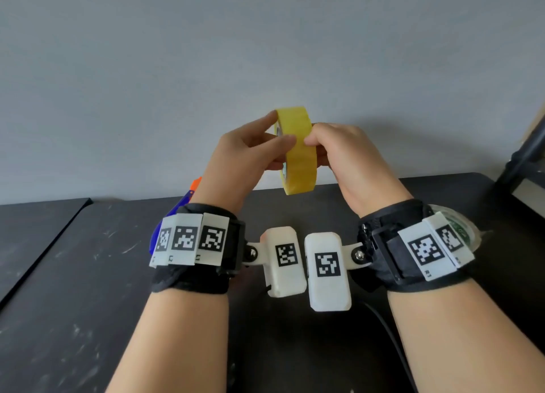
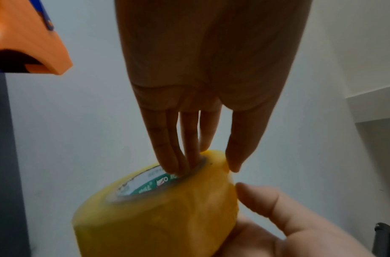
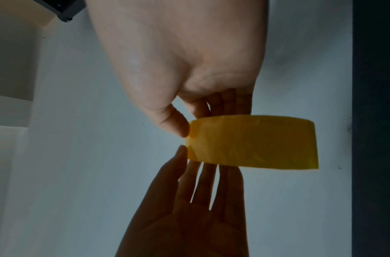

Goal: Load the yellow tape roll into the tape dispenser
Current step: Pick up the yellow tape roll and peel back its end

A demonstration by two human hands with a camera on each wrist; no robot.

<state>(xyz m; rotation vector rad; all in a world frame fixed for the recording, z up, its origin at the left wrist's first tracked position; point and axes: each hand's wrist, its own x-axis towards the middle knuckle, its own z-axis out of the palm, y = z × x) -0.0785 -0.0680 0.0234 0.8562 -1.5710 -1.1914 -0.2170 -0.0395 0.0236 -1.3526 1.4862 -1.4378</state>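
I hold the yellow tape roll [image 1: 299, 156] upright in the air between both hands, above the dark table. My left hand [image 1: 277, 140] pinches it, thumb on the outer band and fingers reaching into the core. My right hand [image 1: 317, 147] grips the opposite side, thumb on the band. In the left wrist view, the left hand [image 2: 209, 161] has fingertips inside the labelled core of the roll [image 2: 167, 217]. In the right wrist view, the right hand [image 3: 200, 118] holds the roll [image 3: 255, 142] by its edge. The blue and orange tape dispenser [image 1: 185, 199] lies behind my left wrist, mostly hidden; its orange part [image 2: 29, 43] shows near the left wrist camera.
A clear tape roll with a green label [image 1: 461, 229] sits on the dark table [image 1: 73, 289] behind my right wrist. A black frame [image 1: 525, 156] stands at the right edge. A grey wall rises close behind the table.
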